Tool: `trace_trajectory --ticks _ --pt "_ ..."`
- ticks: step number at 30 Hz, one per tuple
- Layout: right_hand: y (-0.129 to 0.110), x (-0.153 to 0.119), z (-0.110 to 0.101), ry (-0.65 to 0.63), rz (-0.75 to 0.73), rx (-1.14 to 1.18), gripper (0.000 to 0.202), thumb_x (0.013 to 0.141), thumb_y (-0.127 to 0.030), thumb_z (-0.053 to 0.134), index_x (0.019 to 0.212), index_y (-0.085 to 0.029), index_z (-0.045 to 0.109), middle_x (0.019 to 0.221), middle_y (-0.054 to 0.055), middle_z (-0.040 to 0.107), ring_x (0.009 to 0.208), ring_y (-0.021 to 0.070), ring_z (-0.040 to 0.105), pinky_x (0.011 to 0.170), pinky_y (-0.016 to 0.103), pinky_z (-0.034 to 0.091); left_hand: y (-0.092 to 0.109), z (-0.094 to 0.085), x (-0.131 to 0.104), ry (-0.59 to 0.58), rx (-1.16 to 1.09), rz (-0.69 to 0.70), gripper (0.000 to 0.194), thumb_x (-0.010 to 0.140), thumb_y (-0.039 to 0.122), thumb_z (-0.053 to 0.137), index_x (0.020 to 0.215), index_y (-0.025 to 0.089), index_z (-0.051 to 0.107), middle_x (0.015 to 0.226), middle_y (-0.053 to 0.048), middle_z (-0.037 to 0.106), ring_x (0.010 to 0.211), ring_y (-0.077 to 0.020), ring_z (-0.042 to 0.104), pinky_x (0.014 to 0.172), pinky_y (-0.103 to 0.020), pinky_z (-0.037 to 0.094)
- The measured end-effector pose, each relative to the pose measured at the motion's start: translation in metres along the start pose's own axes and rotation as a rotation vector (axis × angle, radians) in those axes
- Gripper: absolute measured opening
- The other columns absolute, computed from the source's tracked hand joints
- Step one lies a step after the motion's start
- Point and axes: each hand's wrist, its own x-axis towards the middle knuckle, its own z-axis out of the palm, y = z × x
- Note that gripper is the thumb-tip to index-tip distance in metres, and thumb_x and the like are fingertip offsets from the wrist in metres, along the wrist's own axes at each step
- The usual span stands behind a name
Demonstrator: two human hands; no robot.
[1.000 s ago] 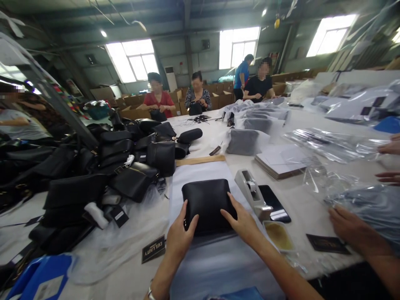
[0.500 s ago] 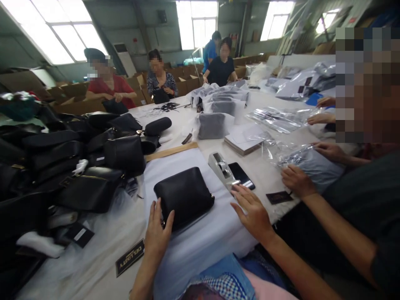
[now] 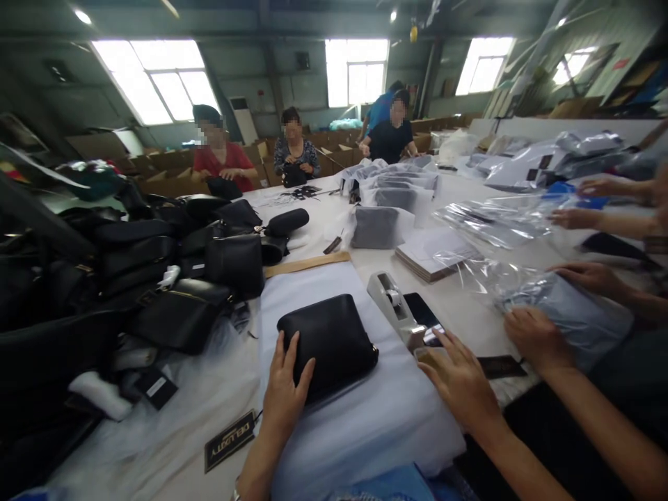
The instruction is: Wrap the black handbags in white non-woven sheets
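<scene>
A black handbag [image 3: 334, 344] lies flat on white wrapping sheets [image 3: 360, 417]. My left hand [image 3: 287, 383] rests on its left edge, fingers spread. A tape dispenser [image 3: 394, 306] stands on the sheets' right edge, beside a dark phone [image 3: 420, 313]. Just in front of the dispenser is my right hand [image 3: 462, 383], with a short translucent strip of tape [image 3: 431, 355] between its thumb and fingers. A black hang tag [image 3: 229, 440] with gold lettering lies left of my left wrist.
Black bags [image 3: 177, 313] are heaped on the left. Wrapped bags [image 3: 383, 226] stand in a row farther back. White cards [image 3: 433, 250] are stacked right of centre. A co-worker's hand [image 3: 540, 341] handles a plastic-covered bundle [image 3: 579, 313] close on my right. Other people work across the table.
My view has tilted up and turned left, so the scene sits lower and farther right. A tape strip now shows at my right hand. My left hand stays at the handbag's left edge.
</scene>
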Motion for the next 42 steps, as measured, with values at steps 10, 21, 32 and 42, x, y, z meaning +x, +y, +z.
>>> trace_trajectory --ticks 10,21,32,42 --pt "-0.093 0.189 0.038 -0.199 -0.279 0.345 0.019 0.087 -0.047 0.065 0.085 -0.029 0.071 0.092 0.001 0.074 0.087 0.0228 0.068 0.082 0.033 0.049 -0.002 0.004 -0.006 0.037 -0.146 -0.055 0.061 0.092 0.04 0.056 0.149 0.037 0.036 0.164 0.0 0.016 0.149 -0.0277 0.019 0.121 -0.048 0.023" --pt "-0.107 0.298 0.194 -0.454 -0.49 0.048 0.032 0.094 -0.032 0.053 0.119 -0.02 0.069 0.124 0.011 0.068 0.114 0.0277 0.063 0.097 0.037 0.047 -0.027 0.014 -0.01 0.068 -0.054 0.005 0.061 0.093 0.032 0.054 0.15 0.034 0.034 0.163 -0.004 0.02 0.147 -0.0297 0.026 0.116 -0.052 0.033" --pt "-0.099 0.302 0.225 -0.37 -0.514 -0.018 0.026 0.096 -0.026 0.05 0.108 -0.02 0.072 0.122 0.009 0.069 0.118 0.023 0.06 0.105 0.035 0.039 -0.045 0.028 -0.007 0.181 0.034 0.134 0.066 0.089 0.021 0.055 0.15 0.032 0.033 0.162 -0.006 0.023 0.143 -0.029 0.035 0.108 -0.044 0.046" --pt "-0.104 0.309 0.232 -0.311 -0.37 -0.077 0.041 0.094 -0.038 0.052 0.125 -0.012 0.063 0.131 0.019 0.061 0.124 0.0305 0.053 0.103 0.041 0.037 -0.05 0.033 -0.007 0.212 0.074 0.152 0.067 0.088 0.018 0.056 0.15 0.029 0.034 0.161 -0.008 0.026 0.142 -0.0289 0.037 0.108 -0.043 0.046"
